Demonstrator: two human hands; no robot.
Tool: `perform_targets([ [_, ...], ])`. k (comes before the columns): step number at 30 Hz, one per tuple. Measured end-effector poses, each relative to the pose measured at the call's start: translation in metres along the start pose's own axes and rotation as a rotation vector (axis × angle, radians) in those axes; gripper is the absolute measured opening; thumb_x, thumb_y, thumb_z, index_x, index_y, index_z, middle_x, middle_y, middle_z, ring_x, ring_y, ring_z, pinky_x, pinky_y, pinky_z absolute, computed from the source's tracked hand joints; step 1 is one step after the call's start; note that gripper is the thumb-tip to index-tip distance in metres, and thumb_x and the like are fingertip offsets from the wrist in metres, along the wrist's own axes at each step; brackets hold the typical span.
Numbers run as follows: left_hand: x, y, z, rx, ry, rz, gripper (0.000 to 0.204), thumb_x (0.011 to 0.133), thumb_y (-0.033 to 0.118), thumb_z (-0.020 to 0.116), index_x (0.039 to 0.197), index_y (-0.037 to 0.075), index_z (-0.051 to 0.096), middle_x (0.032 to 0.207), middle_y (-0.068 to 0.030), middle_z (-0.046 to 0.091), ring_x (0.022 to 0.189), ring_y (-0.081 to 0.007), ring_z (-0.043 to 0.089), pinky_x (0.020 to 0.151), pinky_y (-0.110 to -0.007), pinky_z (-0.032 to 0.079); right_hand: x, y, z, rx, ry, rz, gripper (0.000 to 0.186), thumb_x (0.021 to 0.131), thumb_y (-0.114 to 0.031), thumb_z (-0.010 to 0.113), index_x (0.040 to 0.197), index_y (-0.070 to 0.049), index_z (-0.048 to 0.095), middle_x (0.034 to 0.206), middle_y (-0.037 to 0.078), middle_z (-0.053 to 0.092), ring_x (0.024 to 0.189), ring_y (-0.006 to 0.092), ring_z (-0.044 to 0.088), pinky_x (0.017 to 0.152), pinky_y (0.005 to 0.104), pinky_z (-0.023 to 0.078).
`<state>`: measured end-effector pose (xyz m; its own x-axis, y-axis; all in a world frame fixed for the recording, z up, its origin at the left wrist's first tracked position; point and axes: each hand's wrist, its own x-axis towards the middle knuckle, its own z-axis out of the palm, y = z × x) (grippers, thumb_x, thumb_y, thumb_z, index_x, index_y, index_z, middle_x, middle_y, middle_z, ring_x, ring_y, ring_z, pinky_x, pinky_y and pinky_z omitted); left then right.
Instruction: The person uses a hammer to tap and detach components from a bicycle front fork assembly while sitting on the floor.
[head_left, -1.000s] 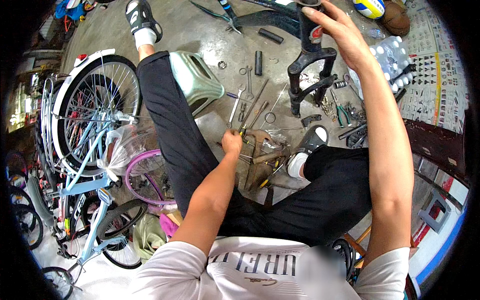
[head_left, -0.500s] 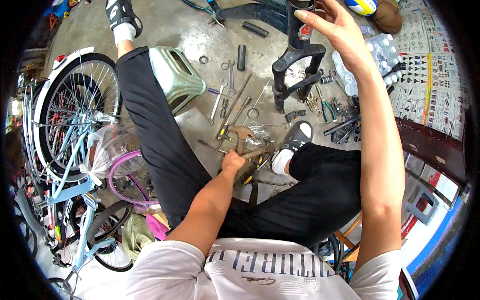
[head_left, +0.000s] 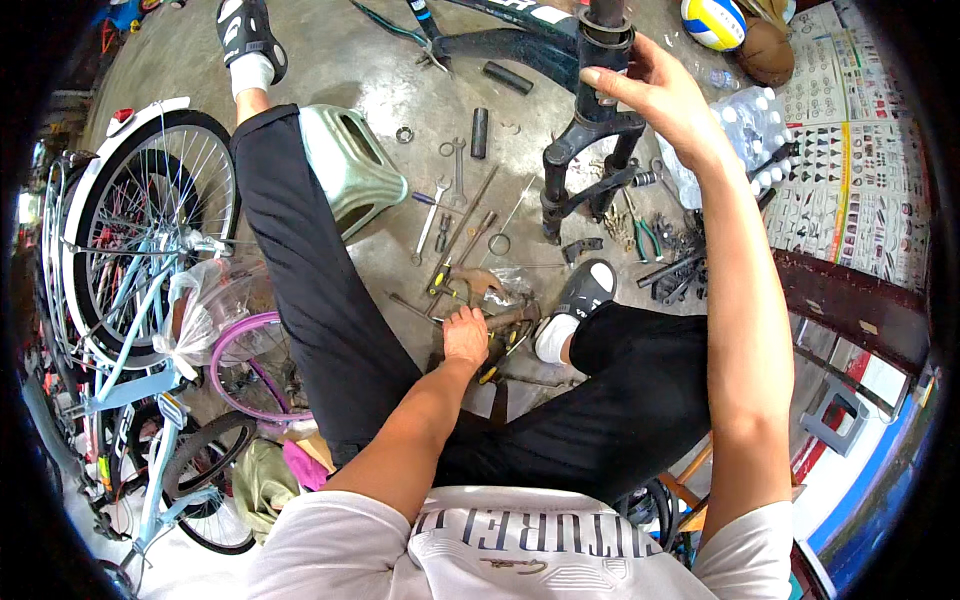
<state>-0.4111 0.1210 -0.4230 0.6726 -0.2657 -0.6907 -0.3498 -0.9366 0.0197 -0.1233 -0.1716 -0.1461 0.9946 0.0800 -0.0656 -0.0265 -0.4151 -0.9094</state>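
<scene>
My right hand (head_left: 672, 108) is closed round the head tube (head_left: 603, 62) of a black bicycle frame, thumb on its near side and the other fingers partly hidden behind it. Below it, the black suspension fork (head_left: 583, 140) points down toward the floor. Between my legs, my left hand (head_left: 466, 337) rests low over a pile of tools, its fingers apart; what lies under the palm is hidden. Just right of it is a hammer (head_left: 510, 316), and yellow-and-black handled tools (head_left: 440, 278) lie close to its fingers.
Wrenches (head_left: 432, 222) and a black tube (head_left: 480, 134) lie beyond the pile, near a pale green stool (head_left: 350, 165). Green-handled pliers (head_left: 648, 240) lie right of the fork. Bicycles (head_left: 150, 235) crowd the left side; water bottles (head_left: 750, 130) stand at the right.
My right hand has moved down from the top of the head tube to its side. My left hand has drawn slightly back toward me over the tools. The view has shifted slightly.
</scene>
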Motion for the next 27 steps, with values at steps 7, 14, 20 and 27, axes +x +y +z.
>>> perform_targets([
  [7, 0.006, 0.004, -0.015, -0.061, -0.145, 0.139, 0.048, 0.084, 0.022, 0.060, 0.126, 0.001, 0.052, 0.123, -0.0183, 0.053, 0.117, -0.0340, 0.054, 0.095, -0.045, 0.048, 0.006, -0.007, 0.001, -0.036, 0.023, 0.075, 0.057, 0.081, -0.032, 0.080, 0.122, 0.002, 0.061, 0.107, 0.009, 0.070, 0.095, 0.0150, 0.064, 0.087, 0.0318, 0.051],
  [14, 0.027, 0.024, 0.013, -0.268, -0.134, 0.111, 0.045, 0.090, 0.026, 0.056, 0.125, -0.002, 0.055, 0.114, -0.0203, 0.064, 0.104, -0.0346, 0.066, 0.088, -0.042, 0.054, 0.006, -0.010, 0.000, -0.031, 0.005, 0.103, 0.060, 0.079, -0.035, 0.080, 0.123, 0.002, 0.060, 0.106, 0.012, 0.069, 0.094, 0.0182, 0.065, 0.086, 0.0340, 0.051],
  [20, 0.022, 0.027, -0.070, -0.302, -0.222, 0.158, 0.037, 0.089, 0.022, 0.058, 0.121, 0.004, 0.058, 0.105, -0.0243, 0.071, 0.098, -0.0368, 0.071, 0.078, -0.045, 0.058, 0.005, -0.008, -0.001, -0.095, 0.025, 0.111, 0.064, 0.078, -0.036, 0.081, 0.124, 0.003, 0.059, 0.110, 0.014, 0.069, 0.096, 0.0189, 0.066, 0.087, 0.0345, 0.051],
  [27, -0.038, -0.067, -0.205, -1.596, -0.463, 0.058, 0.032, 0.097, 0.029, 0.060, 0.112, 0.001, 0.065, 0.090, -0.0078, 0.066, 0.069, -0.0148, 0.062, 0.057, -0.030, 0.050, 0.008, -0.017, 0.007, 0.067, 0.135, 0.000, 0.078, 0.082, -0.036, 0.081, 0.139, 0.003, 0.048, 0.107, 0.011, 0.067, 0.082, 0.0148, 0.064, 0.072, 0.0297, 0.052],
])
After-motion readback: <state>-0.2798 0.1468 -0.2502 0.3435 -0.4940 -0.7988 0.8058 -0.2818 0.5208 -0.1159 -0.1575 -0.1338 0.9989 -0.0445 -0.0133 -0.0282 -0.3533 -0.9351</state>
